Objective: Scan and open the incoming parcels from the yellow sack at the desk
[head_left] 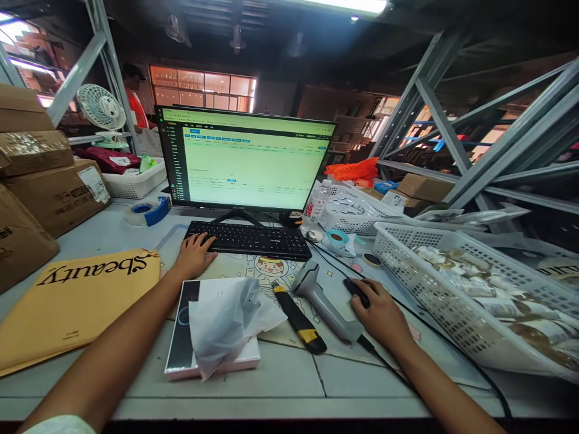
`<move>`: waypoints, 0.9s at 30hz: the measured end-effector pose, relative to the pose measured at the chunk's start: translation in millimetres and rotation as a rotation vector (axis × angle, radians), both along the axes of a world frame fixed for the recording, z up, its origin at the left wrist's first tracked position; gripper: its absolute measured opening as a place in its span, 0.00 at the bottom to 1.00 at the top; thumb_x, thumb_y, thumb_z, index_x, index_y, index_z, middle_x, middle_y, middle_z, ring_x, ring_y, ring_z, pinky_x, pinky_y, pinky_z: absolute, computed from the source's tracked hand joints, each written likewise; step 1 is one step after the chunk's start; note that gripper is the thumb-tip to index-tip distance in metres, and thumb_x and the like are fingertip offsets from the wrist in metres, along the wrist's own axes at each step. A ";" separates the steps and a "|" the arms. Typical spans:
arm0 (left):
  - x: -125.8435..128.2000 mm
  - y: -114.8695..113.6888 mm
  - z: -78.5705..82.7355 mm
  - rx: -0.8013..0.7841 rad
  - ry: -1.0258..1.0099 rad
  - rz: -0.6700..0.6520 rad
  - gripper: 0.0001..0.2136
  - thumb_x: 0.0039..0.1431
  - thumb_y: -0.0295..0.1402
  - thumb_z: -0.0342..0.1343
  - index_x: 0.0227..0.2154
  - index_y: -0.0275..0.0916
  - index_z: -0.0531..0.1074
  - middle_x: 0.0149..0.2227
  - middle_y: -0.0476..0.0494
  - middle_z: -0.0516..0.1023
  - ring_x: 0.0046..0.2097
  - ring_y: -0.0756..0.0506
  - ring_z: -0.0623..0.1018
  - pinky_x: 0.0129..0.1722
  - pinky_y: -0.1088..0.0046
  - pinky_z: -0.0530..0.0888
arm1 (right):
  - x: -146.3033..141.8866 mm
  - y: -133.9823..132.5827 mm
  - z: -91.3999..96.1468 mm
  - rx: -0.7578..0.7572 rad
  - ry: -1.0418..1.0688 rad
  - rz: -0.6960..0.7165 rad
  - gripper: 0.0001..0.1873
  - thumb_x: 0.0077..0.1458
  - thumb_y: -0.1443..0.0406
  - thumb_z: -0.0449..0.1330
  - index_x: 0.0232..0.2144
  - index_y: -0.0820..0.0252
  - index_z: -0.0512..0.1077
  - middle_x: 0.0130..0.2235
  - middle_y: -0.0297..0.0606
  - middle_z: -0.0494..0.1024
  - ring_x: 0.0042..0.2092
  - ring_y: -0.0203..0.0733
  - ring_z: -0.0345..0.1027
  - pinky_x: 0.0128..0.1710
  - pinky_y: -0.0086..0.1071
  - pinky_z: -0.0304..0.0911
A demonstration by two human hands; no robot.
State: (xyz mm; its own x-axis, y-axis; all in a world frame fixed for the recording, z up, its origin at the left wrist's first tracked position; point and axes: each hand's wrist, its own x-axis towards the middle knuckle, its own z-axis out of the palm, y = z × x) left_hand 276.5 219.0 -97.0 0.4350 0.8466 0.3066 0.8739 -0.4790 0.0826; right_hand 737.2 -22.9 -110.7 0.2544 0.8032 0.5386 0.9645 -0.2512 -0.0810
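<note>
My left hand (195,255) rests with curled fingers on the left end of a black keyboard (257,240). My right hand (379,312) lies over a black mouse (357,290), gripping it. Behind the keyboard stands a monitor (244,160) showing a pale green page. Between my arms lie a flat white box (199,337) with a crumpled clear bag (228,319) on it, a yellow and black utility knife (301,318) and a grey barcode scanner (323,301).
A yellow padded envelope (72,301) lies at the left, with cardboard boxes (45,181) and a tape roll (147,211) behind it. A white basket (456,301) of wrapped items fills the right. Another basket (357,220), a fan (102,111) and metal shelving (488,150) stand further back.
</note>
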 end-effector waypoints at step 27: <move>5.3 -3.1 4.2 -0.013 -0.034 0.017 0.26 0.69 0.45 0.51 0.66 0.42 0.67 0.72 0.39 0.60 0.70 0.29 0.58 0.65 0.45 0.64 | 12.1 2.2 -5.9 0.005 0.010 0.035 0.31 0.63 0.52 0.49 0.63 0.55 0.69 0.57 0.48 0.75 0.53 0.58 0.74 0.50 0.50 0.74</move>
State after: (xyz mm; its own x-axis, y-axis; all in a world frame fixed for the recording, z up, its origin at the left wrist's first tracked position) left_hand 281.7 215.8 -92.9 0.4103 0.8577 0.3097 0.8784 -0.4630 0.1186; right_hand 749.3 -20.7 -116.6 0.2317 0.8090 0.5402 0.9718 -0.2171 -0.0916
